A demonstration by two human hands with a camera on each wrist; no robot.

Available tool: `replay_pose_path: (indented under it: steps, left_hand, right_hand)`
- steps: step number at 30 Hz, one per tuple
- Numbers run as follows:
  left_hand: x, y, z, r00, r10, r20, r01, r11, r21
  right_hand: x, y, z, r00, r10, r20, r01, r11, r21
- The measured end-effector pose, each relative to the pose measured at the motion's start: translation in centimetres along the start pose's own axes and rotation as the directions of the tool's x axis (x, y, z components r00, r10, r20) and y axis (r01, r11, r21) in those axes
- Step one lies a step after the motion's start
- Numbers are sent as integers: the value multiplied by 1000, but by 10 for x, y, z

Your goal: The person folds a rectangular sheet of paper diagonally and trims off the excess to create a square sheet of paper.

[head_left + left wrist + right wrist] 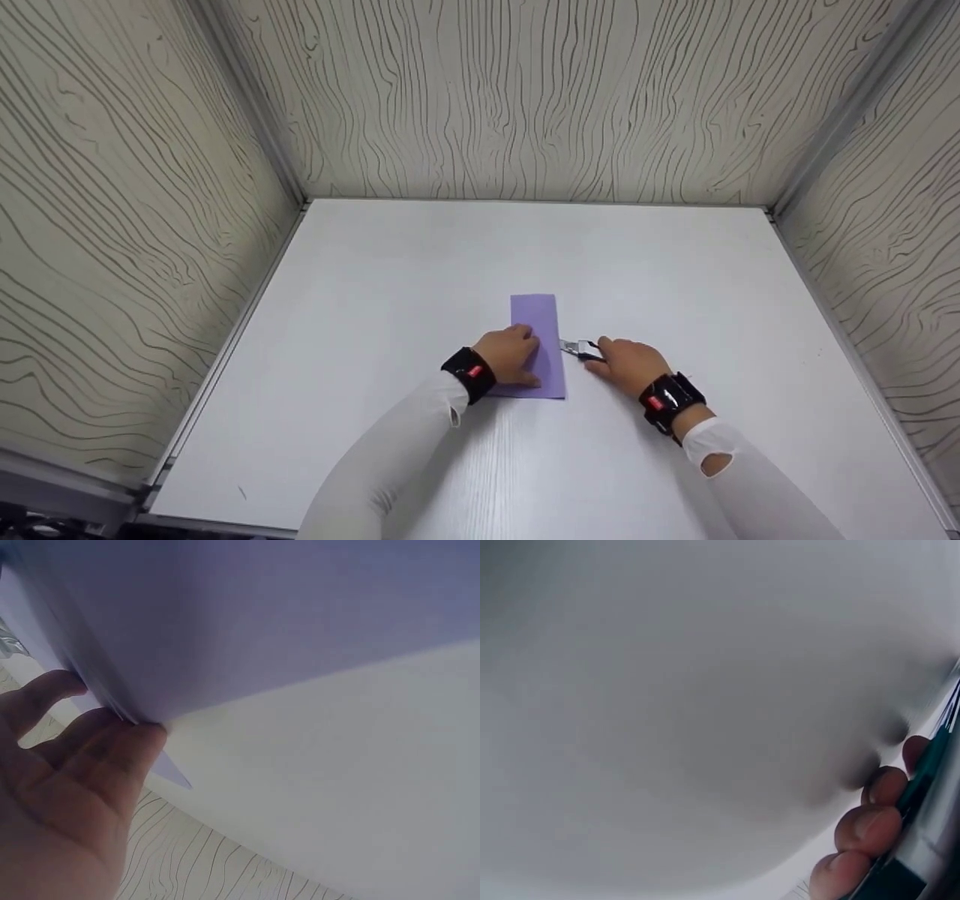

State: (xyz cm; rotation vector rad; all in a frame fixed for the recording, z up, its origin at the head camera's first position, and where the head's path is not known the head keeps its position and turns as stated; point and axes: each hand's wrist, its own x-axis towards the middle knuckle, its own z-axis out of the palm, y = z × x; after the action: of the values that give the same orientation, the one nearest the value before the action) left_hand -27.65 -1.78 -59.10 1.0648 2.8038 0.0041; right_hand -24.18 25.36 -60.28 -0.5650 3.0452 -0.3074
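On the white table, a purple sheet of paper (550, 360) lies lengthwise, seemingly folded. My left hand (508, 356) rests on it from the left, thumb and fingers spread and pressing it down. In the left wrist view, the fingertips (154, 736) touch the purple paper (300, 615). My right hand (630, 364) grips a silver-and-black hand tool (581, 349), its narrow metal end at the paper's right edge. The right wrist view shows fingers (870, 829) curled round the tool's dark green and silver body (934, 821); its exact kind is unclear.
The white tabletop (420, 255) extends round the paper on all sides. Wood-grain panels (525, 97) stand behind it and to left and right, with grey metal posts (247, 97) at the corners.
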Motion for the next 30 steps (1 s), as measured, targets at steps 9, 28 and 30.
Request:
replay_pose_path:
  steps: [9,28,30]
  left_hand:
    - [-3,3,-2,1000,-14,19,14,1000,2]
    - [-7,4,-3,999,-9,35,9,1000,11]
    - [-8,5,-5,1000,-6,30,5,1000,20]
  right_hand:
    - [-1,-1,0,1000,2,-6,-2,1000,15]
    - [1,-2,5,1000,6,-25,-5,1000,8]
    - [-1,-3,6,999,2,-33,-2,1000,2]
